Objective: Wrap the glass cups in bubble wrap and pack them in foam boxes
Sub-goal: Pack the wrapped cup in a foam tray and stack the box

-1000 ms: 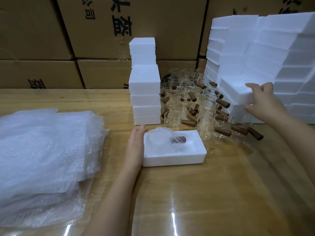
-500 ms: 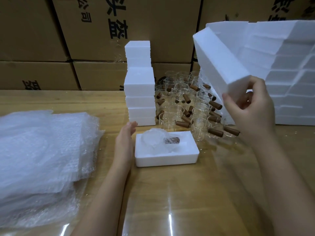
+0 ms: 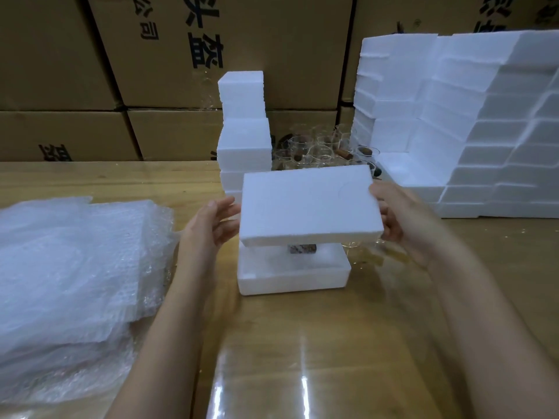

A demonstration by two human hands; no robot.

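Note:
A white foam lid [image 3: 308, 204] hangs flat just above the open foam box [image 3: 293, 276] on the wooden table. My right hand [image 3: 399, 219] grips the lid's right end. My left hand [image 3: 211, 225] is at the lid's left end with fingers spread, touching or nearly touching it. Under the lid only the brown handle of the bubble-wrapped cup [image 3: 302, 247] shows inside the box. Several unwrapped glass cups [image 3: 320, 149] with brown handles stand behind the lid.
A thick pile of bubble wrap sheets [image 3: 72, 267] lies at the left. A tower of foam boxes [image 3: 243, 131] stands behind the left hand, and a large stack of foam pieces [image 3: 472, 125] fills the right. Cardboard cartons [image 3: 151, 71] wall off the back.
My right hand brought the foam lid from up at the right down over the open box, turning it flat. My left hand lifted from the box's side to the lid's left end.

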